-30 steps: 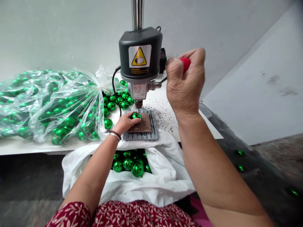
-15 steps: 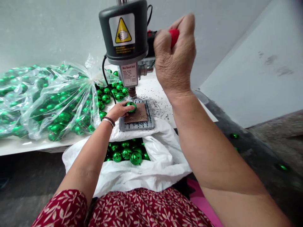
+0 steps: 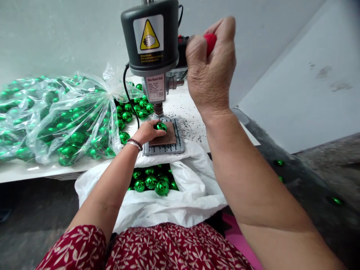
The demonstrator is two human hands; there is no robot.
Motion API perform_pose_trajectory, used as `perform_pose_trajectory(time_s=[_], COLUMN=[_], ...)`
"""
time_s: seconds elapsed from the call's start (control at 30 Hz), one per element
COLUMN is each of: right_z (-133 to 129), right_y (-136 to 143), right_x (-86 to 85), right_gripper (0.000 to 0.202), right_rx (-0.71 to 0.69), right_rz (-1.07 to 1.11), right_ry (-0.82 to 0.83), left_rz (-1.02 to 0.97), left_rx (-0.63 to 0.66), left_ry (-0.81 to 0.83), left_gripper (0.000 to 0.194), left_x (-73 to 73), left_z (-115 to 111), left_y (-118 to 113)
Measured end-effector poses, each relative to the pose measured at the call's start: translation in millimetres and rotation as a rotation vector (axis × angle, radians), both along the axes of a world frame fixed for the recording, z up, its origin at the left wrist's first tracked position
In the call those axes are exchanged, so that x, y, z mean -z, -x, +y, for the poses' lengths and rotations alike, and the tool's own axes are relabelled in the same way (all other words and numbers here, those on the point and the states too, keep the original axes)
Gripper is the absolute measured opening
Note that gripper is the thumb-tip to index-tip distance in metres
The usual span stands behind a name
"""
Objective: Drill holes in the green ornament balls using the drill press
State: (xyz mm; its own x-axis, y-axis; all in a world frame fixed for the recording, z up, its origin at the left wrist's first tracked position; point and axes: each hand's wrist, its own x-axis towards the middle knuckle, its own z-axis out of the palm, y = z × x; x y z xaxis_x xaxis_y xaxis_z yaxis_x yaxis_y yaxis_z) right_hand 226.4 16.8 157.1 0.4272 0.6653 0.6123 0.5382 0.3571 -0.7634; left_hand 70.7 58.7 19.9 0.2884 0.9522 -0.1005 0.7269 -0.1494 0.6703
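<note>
Between thumb and fingers, my left hand [image 3: 148,132] grips a shiny green ball [image 3: 161,126] on a brown board [image 3: 168,138]. That board lies on the slotted grey base [image 3: 180,147] of a mini bench drill [image 3: 150,41]. The drill's chuck [image 3: 158,108] is right above the ball, its thin bit reaching down to the ball's top; whether it has entered I cannot tell. Up at the right, my right hand [image 3: 212,71] is closed round the red grip [image 3: 210,43] of the drill's lever.
A knotted clear plastic bag [image 3: 56,123] of green balls fills the table's left. Loose green balls [image 3: 137,108] lie behind it. An open white sack [image 3: 197,180] holding more balls hangs at the front edge. Dark shavings [image 3: 188,127] litter the white tabletop. A few balls [image 3: 336,200] lie on the floor.
My left hand and the green ball have shifted slightly right on the board, with the ball turned a little. My right hand stays on the lever grip; the whole view has moved slightly.
</note>
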Motion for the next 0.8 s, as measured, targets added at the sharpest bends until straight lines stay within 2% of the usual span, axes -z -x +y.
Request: perform_pose_trajectory(time_s=[0.1, 0.27, 0.57, 0.8], right_z=[-1, -1, -1, -10], right_y=[0, 0, -14, -14], right_x=[-0.4, 1.5, 29.2, 44.1], right_gripper=[0.036, 0.035, 0.017, 0.014], right_rx=[0.011, 0.030, -0.001, 0.078], right_rz=[0.001, 0.004, -0.084, -0.140], right_ry=[0.011, 0.004, -0.107, -0.192], left_rz=[-0.087, -0.214, -0.261, -0.275], left_rx=[-0.013, -0.033, -0.038, -0.040], left_ry=[0.045, 0.067, 0.085, 0.091], left_gripper=[0.061, 0.059, 0.064, 0.057], left_x=[4.0, 13.6, 20.4, 22.8], left_z=[-4, -6, -6, -7], left_y=[-3, 0, 1, 1])
